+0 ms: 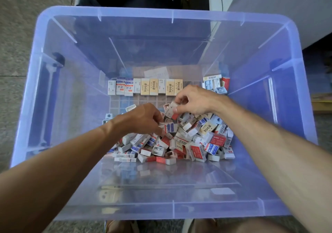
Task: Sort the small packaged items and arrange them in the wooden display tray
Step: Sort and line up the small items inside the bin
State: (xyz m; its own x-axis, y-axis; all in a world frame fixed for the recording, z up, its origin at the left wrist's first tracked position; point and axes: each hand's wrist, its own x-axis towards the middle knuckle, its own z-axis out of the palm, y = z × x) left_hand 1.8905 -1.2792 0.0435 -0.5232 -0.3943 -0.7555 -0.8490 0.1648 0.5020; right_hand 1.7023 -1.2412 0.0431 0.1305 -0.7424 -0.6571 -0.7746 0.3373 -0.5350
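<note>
Reaching into translucent blue bin (53, 27): right hand (194, 99) pinches small white-and-red box (171, 109) above loose pile (179, 141); left hand (143, 119) curls fingers round pile box. Sorted row (145, 87) at far wall. Boxes likely light, crushable; take by long sides.

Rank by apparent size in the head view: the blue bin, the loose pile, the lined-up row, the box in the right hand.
1. Blue bin
2. Loose pile
3. Lined-up row
4. Box in the right hand
</note>
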